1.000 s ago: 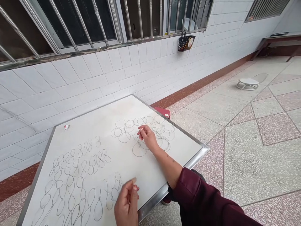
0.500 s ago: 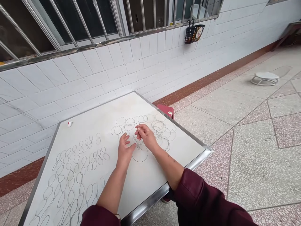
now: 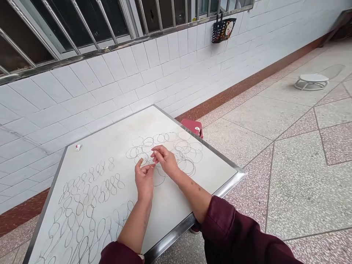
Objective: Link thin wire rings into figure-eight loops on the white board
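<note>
Above the white tabletop (image 3: 167, 121), my left hand (image 3: 144, 179) has its thumb and fingertips pinched together on a thin wire ring (image 3: 147, 160), which is hard to make out. My right hand (image 3: 165, 159) pinches the same thin wire just above and to the right, fingertips close to the left ones. Under and around both hands lie several loose round wire rings (image 3: 189, 167), many overlapping. On the left part of the table, wires twisted into figure-eight shapes (image 3: 117, 181) are spread in rows.
A small white and red item (image 3: 79, 147) lies near the table's far left corner. Metal trim (image 3: 176, 230) edges the table. Beyond its right side stands a red stool (image 3: 192, 126). A tiled wall (image 3: 115, 79) with barred windows runs behind; a dotted bag (image 3: 223, 30) hangs there.
My left fingers have closed from a wider spread to a pinch, near the right fingertips. The wire between my hands shows less clearly. The view has shifted slightly.
</note>
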The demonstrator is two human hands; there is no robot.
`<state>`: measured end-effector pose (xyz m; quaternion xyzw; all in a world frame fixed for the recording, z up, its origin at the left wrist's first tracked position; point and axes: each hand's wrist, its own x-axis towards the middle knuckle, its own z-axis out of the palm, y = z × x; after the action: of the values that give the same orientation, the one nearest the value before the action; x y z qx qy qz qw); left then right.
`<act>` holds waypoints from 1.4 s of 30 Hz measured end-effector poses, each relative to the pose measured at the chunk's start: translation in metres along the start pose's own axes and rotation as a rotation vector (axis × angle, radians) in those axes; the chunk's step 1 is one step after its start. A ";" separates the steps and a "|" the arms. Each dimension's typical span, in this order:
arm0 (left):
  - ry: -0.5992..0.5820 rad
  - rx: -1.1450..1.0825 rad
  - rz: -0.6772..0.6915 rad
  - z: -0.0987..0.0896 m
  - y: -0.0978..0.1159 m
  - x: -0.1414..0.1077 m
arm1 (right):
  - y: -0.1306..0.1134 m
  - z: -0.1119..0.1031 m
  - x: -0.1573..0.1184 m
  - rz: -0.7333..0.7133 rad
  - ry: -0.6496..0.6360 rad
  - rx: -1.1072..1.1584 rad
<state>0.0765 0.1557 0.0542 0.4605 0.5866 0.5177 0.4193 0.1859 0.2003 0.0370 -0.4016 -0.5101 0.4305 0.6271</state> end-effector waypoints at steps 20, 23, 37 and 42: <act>0.031 0.008 0.093 -0.013 0.007 0.002 | -0.005 -0.008 -0.001 -0.405 -0.016 -0.672; 0.025 0.018 0.104 -0.013 0.006 0.002 | -0.004 -0.008 -0.002 -0.371 -0.070 -0.681; 0.059 -0.076 0.099 -0.011 0.004 0.001 | -0.001 -0.011 -0.004 -0.321 -0.125 -0.670; 0.070 -0.076 0.094 -0.010 0.005 0.001 | -0.005 -0.012 -0.007 -0.329 -0.120 -0.682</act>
<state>0.0667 0.1545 0.0608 0.4529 0.5583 0.5746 0.3911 0.1979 0.1917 0.0375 -0.4742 -0.7174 0.1523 0.4870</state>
